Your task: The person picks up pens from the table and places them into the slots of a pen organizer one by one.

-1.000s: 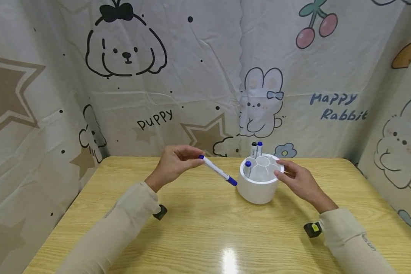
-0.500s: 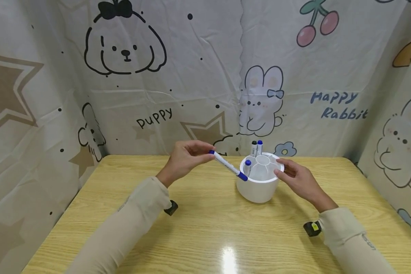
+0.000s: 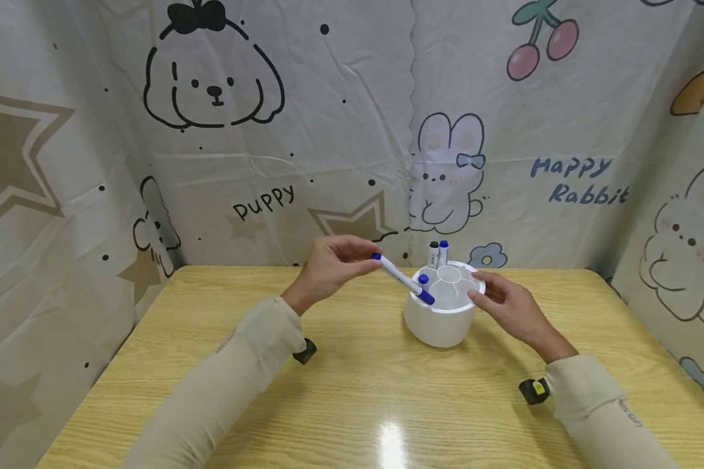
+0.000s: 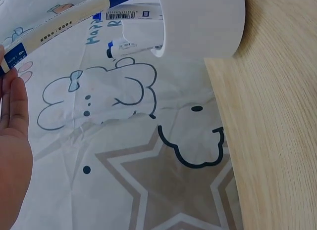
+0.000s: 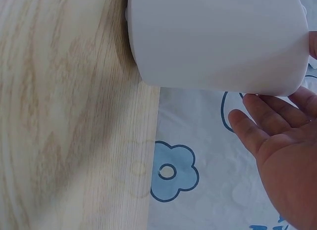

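- Since one second ago, your left hand has carried the marker to the right and a little up; its blue cap, which was beside the wall of the holder, is now over the left rim.
- You pinch the marker at its upper end between thumb and fingers. It slopes down to the right, and the low tip is just beside a short blue-capped marker that stands in the holder.
- Your right hand has stayed at the right side of the holder; the fingers are nearly straight and touch the rim and wall.
- Between your two hands the white holder stands on the wooden table, with the marker above its left part.
- Two more markers stand upright at the back of the holder.
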The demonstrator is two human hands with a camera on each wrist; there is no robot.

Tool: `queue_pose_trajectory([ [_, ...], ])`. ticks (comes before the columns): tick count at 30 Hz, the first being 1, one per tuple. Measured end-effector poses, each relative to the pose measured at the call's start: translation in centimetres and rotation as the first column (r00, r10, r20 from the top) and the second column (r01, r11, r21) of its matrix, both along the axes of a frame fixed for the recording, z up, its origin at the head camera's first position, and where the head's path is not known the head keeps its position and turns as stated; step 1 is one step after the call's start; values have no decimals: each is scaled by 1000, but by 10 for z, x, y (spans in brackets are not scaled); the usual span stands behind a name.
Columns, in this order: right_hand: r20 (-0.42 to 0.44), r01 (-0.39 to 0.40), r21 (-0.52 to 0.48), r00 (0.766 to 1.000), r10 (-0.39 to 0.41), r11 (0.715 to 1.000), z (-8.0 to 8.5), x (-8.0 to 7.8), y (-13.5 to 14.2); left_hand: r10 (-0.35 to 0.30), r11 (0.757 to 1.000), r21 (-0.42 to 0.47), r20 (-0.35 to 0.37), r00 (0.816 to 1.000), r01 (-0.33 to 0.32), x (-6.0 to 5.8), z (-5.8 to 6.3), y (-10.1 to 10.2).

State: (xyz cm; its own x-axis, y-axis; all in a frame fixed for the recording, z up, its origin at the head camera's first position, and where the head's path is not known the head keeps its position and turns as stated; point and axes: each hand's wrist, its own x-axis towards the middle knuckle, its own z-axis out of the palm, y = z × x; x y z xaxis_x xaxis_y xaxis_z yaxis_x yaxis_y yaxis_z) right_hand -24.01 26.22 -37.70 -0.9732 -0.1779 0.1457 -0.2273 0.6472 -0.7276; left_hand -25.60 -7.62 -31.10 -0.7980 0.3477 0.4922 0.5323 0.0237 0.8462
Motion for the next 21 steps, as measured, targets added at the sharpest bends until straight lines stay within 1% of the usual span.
queue_pose_trajectory([
  [6,-3,-3,1,1000,3,1000,0,0,0,13,999,-29,-25,1000,-14,-1,1,11],
  [10,-3,-6,0,1000,6,1000,0,0,0,10,999,-35,-24,1000,-11,-2,0,18],
  [18,-39,-10,-13,999,10,1000,-1,-1,2,-41,999,-33,-22,999,41,-2,-4,31],
  [21,-43,-14,-14,999,13,1000,-1,-2,1,-55,998,-32,-11,998,55,-2,-6,35],
])
